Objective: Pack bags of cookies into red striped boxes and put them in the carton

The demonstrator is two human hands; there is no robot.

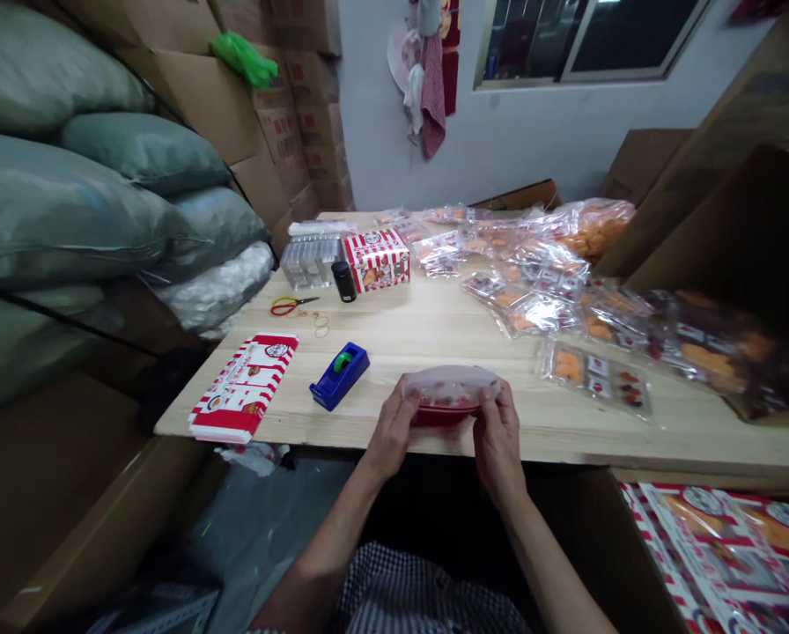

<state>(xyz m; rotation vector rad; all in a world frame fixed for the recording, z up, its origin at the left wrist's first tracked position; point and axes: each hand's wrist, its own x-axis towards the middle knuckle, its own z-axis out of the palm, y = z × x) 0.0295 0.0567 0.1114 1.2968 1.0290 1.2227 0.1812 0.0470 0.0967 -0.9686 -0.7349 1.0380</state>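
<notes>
Between my two hands, at the table's near edge, is a red-and-white printed carton [448,385], blurred and bowed, with a pale upper face and a red lower side. My left hand [394,425] grips its left end, thumb on top. The right end is pinched by my right hand [498,433]. Left of the hands stands a blue tape dispenser [339,377] with a green roll. Flat printed cartons [244,387] lie stacked further left. Farther back is a folded red-and-white box [377,261], beside a black cylindrical container [343,282].
Scissors [292,305] and loose rubber bands lie near clear plastic boxes [311,261]. Many clear packets with orange pieces [540,308] cover the table's right and back. An open carton with printed sheets [725,555] stands at lower right. Large sacks [57,202] rise at left.
</notes>
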